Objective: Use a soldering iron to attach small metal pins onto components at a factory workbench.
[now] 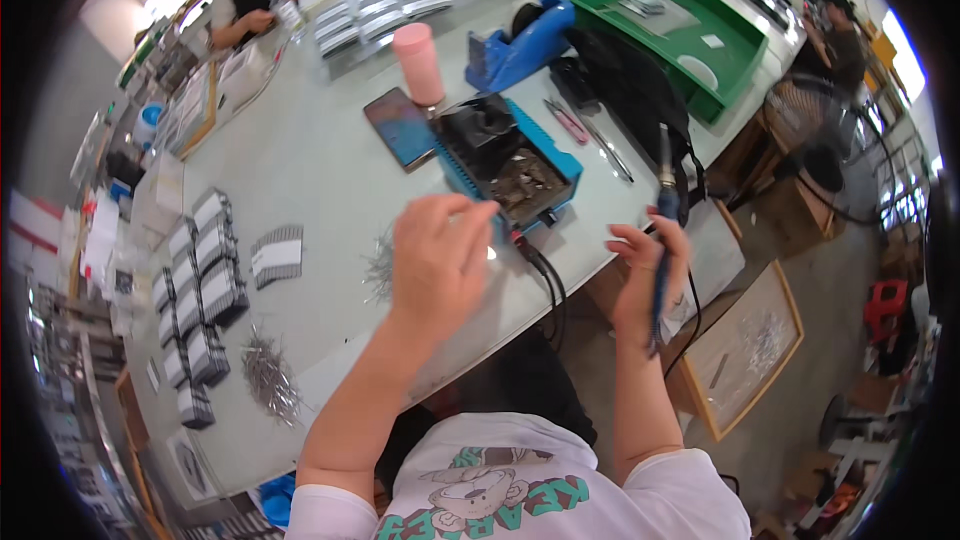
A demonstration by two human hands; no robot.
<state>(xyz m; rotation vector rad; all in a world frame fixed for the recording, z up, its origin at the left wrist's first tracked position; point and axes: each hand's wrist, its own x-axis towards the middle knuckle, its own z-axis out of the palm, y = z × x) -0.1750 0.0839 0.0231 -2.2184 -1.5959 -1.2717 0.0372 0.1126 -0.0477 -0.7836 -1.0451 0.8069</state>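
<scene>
My right hand point(640, 285) is off the table's front edge and holds a soldering iron point(663, 230) with a dark blue handle, its metal tip pointing up and away. My left hand point(437, 260) hovers over the table with its fingertips drawn together. Whatever lies between those fingertips, if anything, is too small to make out. Just beyond them stands a blue soldering station point(568, 168) with a black holder and a tray of brownish residue. Thin metal wires point(378, 272) lie partly hidden behind the left hand. A larger pile of wires point(268, 375) lies further left.
Stacked grey-and-white pieces point(222, 285) sit at left. Behind the station are a phone point(402, 130), a pink bottle point(418, 65), a blue tape dispenser point(520, 45), tweezers point(608, 155) and a green tray point(735, 65). Black cables point(552, 290) hang over the front edge. Other people work beyond.
</scene>
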